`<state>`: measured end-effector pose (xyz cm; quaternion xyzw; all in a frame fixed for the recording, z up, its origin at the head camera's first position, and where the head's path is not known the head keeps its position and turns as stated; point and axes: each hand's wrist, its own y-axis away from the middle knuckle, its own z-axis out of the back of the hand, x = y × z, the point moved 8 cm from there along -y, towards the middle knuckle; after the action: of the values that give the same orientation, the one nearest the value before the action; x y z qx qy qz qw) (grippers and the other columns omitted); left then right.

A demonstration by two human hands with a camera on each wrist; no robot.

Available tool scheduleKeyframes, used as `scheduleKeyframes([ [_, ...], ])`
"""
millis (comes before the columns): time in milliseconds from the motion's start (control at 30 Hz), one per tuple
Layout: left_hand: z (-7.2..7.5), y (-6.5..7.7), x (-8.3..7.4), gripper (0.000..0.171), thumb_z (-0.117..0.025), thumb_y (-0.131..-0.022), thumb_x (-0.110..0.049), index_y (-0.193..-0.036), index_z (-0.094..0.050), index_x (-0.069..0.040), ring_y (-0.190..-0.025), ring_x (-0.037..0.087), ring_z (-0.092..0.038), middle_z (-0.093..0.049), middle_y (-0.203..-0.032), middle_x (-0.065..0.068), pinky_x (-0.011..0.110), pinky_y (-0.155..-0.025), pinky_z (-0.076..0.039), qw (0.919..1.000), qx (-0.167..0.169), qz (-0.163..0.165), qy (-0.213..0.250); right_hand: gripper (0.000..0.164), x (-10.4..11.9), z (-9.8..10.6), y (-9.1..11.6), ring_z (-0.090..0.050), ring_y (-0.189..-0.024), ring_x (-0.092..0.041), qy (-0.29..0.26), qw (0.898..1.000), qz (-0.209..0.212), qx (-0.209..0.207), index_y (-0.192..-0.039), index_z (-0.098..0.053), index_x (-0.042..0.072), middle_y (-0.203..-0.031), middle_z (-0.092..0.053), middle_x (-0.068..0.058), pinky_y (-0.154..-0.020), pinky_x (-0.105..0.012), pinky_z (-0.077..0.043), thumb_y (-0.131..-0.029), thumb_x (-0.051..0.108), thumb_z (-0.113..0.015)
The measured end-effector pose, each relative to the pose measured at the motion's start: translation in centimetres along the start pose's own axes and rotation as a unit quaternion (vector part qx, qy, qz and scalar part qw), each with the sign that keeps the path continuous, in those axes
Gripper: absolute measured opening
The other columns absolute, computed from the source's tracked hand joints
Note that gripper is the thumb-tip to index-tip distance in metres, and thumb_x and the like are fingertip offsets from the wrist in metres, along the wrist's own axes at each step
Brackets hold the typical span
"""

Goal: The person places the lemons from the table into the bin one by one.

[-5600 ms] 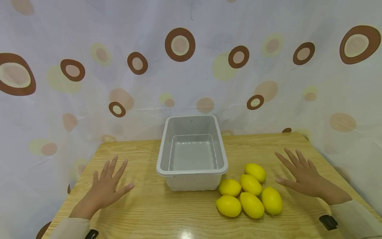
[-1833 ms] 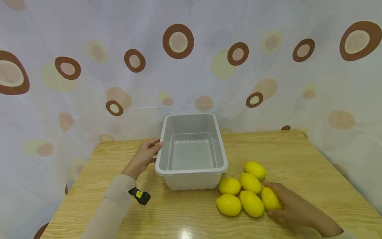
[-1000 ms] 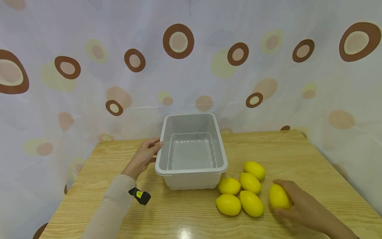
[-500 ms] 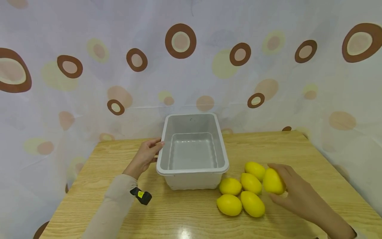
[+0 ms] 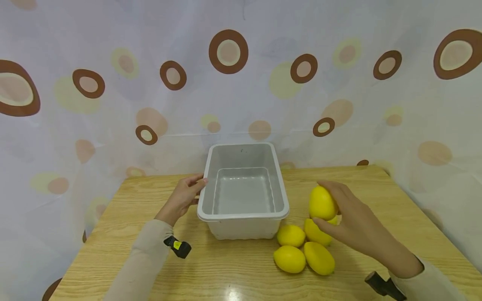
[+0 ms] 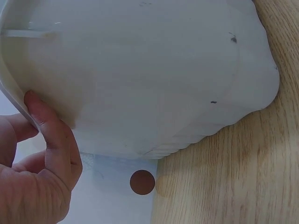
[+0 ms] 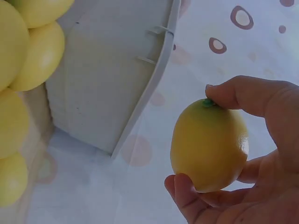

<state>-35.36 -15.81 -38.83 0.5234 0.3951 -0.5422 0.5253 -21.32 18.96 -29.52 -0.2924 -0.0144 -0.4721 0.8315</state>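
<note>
A light grey plastic basin [image 5: 242, 229] stands on the wooden table in the head view, with nothing inside. My left hand [image 5: 183, 196] grips its left rim; in the left wrist view the fingers [image 6: 58, 144] curl under the rim against the outer wall. Between thumb and fingers my right hand [image 5: 357, 221] holds a yellow lemon [image 5: 321, 203] in the air, right of the basin. A green stem end shows on this lemon [image 7: 210, 144] in the right wrist view. Below it several more lemons [image 5: 289, 259] lie grouped by the basin's near right corner, one largely covered by the held lemon and hand.
The wooden table [image 5: 196, 271] reaches back to a pale curtain [image 5: 256, 108] with brown and yellow ring patterns. The basin's far end is close to that curtain. A black strapped device [image 5: 178, 246] sits on the left wrist, another [image 5: 384, 286] on the right.
From the right end of the group, the right hand has taken one lemon, raised it and moved it left towards the basin. The left hand has come to the basin's rim and stayed there.
</note>
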Motion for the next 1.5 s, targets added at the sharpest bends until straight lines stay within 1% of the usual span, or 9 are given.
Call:
scheduleKeyframes([
  [100, -0.1, 0.0, 0.1, 0.045, -0.052, -0.1, -0.023, -0.141, -0.046, -0.006, -0.097, 0.021, -0.062, -0.055, -0.125, 0.02, 0.034, -0.076, -0.055, 1.0, 0.005, 0.002, 0.001, 0.079, 0.4, 0.0, -1.4, -0.058, -0.091, -0.021, -0.019, 1.0, -0.01, 0.011, -0.143, -0.035, 0.004, -0.131, -0.047, -0.018, -0.069, -0.034, -0.054, -0.079, 0.019, -0.078],
  [233, -0.1, 0.0, 0.3, 0.046, -0.052, -0.1, -0.024, -0.142, -0.044, -0.006, -0.099, 0.022, -0.061, -0.053, -0.127, 0.02, 0.034, -0.077, -0.055, 0.9999, 0.01, 0.004, -0.001, 0.075, 0.7, -0.7, -3.6, -0.057, -0.095, -0.024, -0.058, 0.997, -0.037, 0.044, -0.144, -0.034, 0.004, -0.134, -0.045, -0.019, -0.075, -0.038, -0.054, -0.083, 0.022, -0.074],
  [467, 0.4, 0.1, 0.2, 0.047, -0.052, -0.101, -0.024, -0.143, -0.044, -0.006, -0.097, 0.02, -0.061, -0.053, -0.129, 0.021, 0.035, -0.078, -0.056, 1.0, 0.004, 0.003, -0.005, 0.074, 1.6, -2.4, -8.9, -0.054, -0.095, -0.025, -0.095, 0.991, -0.043, 0.084, -0.144, -0.034, 0.004, -0.132, -0.047, -0.017, -0.076, -0.037, -0.051, -0.085, 0.025, -0.072],
  [633, 0.3, 0.0, 0.1, 0.046, -0.051, -0.101, -0.023, -0.142, -0.044, -0.005, -0.097, 0.02, -0.062, -0.053, -0.13, 0.021, 0.035, -0.077, -0.056, 1.0, 0.008, 0.002, -0.002, 0.077, 1.8, -3.4, -12.2, -0.055, -0.095, -0.027, -0.089, 0.989, -0.056, 0.108, -0.145, -0.033, 0.002, -0.125, -0.052, -0.017, -0.078, -0.04, -0.052, -0.083, 0.027, -0.072],
  [833, 0.3, 0.1, 0.0, 0.047, -0.051, -0.101, -0.024, -0.143, -0.043, -0.005, -0.097, 0.02, -0.062, -0.053, -0.13, 0.021, 0.036, -0.078, -0.056, 1.0, 0.008, -0.003, -0.002, 0.078, 2.4, -4.4, -15.8, -0.055, -0.097, -0.03, -0.074, 0.985, -0.058, 0.145, -0.145, -0.033, 0.0, -0.125, -0.053, -0.019, -0.082, -0.042, -0.05, -0.083, 0.028, -0.071],
  [1000, 0.5, 0.3, 0.1, 0.047, -0.051, -0.101, -0.023, -0.144, -0.042, -0.006, -0.095, 0.018, -0.062, -0.054, -0.129, 0.021, 0.037, -0.078, -0.056, 1.0, 0.004, -0.003, -0.003, 0.076, 2.7, -5.9, -18.7, -0.054, -0.092, -0.028, -0.075, 0.98, -0.06, 0.174, -0.143, -0.035, -0.001, -0.116, -0.057, -0.015, -0.079, -0.039, -0.047, -0.081, 0.026, -0.071],
  [1233, 0.5, 0.3, 0.1, 0.047, -0.051, -0.101, -0.024, -0.143, -0.043, -0.005, -0.098, 0.022, -0.062, -0.053, -0.128, 0.022, 0.037, -0.079, -0.056, 1.0, 0.003, -0.004, -0.004, 0.055, 1.8, -9.3, -20.4, -0.053, -0.084, -0.025, -0.096, 0.972, -0.098, 0.193, -0.123, -0.048, 0.0, -0.104, -0.057, -0.012, -0.075, -0.033, -0.044, -0.079, 0.024, -0.071],
  [1367, 0.4, 0.1, 0.1, 0.048, -0.051, -0.101, -0.025, -0.144, -0.042, -0.006, -0.103, 0.025, -0.061, -0.052, -0.131, 0.022, 0.038, -0.081, -0.055, 1.0, 0.007, -0.003, -0.005, 0.06, 0.6, -11.1, -20.5, -0.054, -0.093, -0.026, -0.12, 0.963, -0.137, 0.197, -0.127, -0.046, -0.002, -0.112, -0.057, -0.015, -0.082, -0.034, -0.046, -0.079, 0.024, -0.071],
  [1500, 0.2, -0.1, 0.2, 0.047, -0.052, -0.1, -0.025, -0.144, -0.043, -0.008, -0.101, 0.023, -0.061, -0.053, -0.13, 0.022, 0.037, -0.08, -0.055, 1.0, 0.007, -0.002, -0.005, 0.064, -0.6, -12.5, -20.3, -0.054, -0.1, -0.028, -0.121, 0.957, -0.171, 0.203, -0.131, -0.043, -0.003, -0.118, -0.056, -0.017, -0.087, -0.035, -0.047, -0.08, 0.025, -0.071],
])
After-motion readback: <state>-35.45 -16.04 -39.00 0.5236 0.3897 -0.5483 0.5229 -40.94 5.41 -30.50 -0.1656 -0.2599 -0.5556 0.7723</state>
